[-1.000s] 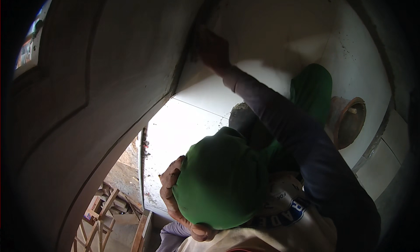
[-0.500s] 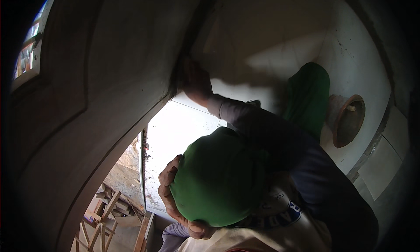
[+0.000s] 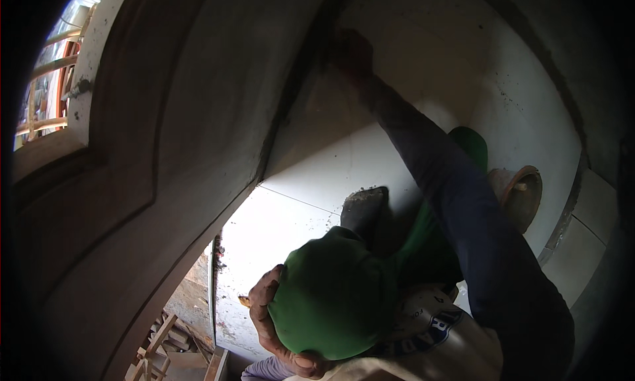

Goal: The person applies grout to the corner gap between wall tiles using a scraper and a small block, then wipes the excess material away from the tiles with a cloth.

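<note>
In dim light near the top, my right hand [image 3: 354, 55] is closed against the dark seam [image 3: 281, 110] between the pale panelled surface on the left and the white tiles. Whatever it may hold is lost in shadow. My left hand [image 3: 268, 308] curls round my bent knee [image 3: 331, 295], covered in green cloth. Beside its fingers shows a small yellowish thing [image 3: 245, 301]; whether they hold it I cannot tell. A dark grey shape with a gritty edge [image 3: 364, 212] lies on the tiles [image 3: 291, 212] beyond the knee.
A round reddish-brown container [image 3: 522, 196] stands at the right with a pale piece inside. The panelled surface [image 3: 198, 110] rises along the left, with a barred opening [image 3: 53, 77] at upper left. Wood pieces [image 3: 165, 348] lie lower left. Dark crumbs dot the tile edge.
My right hand has moved up along the seam, away from me, and its arm is stretched further. The view has shifted, baring more of the dark grey shape. My left hand stays on the knee.
</note>
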Available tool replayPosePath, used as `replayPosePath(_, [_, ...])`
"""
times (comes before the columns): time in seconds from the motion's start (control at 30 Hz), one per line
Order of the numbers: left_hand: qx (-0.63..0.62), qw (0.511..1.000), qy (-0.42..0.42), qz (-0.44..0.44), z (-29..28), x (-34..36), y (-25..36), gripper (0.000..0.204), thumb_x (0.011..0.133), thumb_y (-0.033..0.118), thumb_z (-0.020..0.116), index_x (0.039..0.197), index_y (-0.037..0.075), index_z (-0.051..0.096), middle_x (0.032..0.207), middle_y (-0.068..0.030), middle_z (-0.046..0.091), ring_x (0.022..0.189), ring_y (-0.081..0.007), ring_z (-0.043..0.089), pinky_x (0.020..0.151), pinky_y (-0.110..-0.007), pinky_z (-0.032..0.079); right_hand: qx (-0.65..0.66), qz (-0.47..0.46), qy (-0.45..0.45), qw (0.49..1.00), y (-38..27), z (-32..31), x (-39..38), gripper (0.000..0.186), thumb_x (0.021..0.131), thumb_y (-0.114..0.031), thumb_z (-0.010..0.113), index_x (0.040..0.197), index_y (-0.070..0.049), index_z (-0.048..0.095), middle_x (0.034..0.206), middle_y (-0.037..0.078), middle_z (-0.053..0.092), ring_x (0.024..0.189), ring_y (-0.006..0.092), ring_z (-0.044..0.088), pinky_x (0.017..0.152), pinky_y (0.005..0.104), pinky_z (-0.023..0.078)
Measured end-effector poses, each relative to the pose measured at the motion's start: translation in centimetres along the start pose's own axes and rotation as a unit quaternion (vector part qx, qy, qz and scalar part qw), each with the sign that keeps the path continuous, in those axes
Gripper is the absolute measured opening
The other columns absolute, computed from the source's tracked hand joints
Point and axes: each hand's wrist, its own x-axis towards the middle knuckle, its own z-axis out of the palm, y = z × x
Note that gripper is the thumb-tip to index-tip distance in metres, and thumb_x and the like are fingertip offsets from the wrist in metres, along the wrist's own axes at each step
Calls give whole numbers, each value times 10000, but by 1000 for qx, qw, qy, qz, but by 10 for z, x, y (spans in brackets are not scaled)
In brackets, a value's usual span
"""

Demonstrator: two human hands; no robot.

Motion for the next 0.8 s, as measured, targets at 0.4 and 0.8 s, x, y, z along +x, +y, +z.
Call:
replayPosePath(0.4, [37, 998, -27, -50, -7, -1, 6, 1167, 817, 822, 767, 1538, -51, 482, 1489, -242, 559, 1401, -366, 555, 1185, -532, 439, 177, 52, -194, 963, -94, 5, -143, 382, 988, -208, 668, 1339, -58, 666, 1150, 239, 739, 1020, 439, 735, 899, 524, 604])
replayPosePath(0.8, [99, 977, -185, 25, 25, 54, 40, 799, 937, 560, 675, 1388, -99, 635, 1327, -225, 680, 1299, -335, 615, 1090, -465, 491, 509, 285, -214, 784, -58, -221, -125, 400, 1004, -90, 694, 1388, 22, 680, 1078, 59, 759, 886, 103, 719, 733, 292, 603])
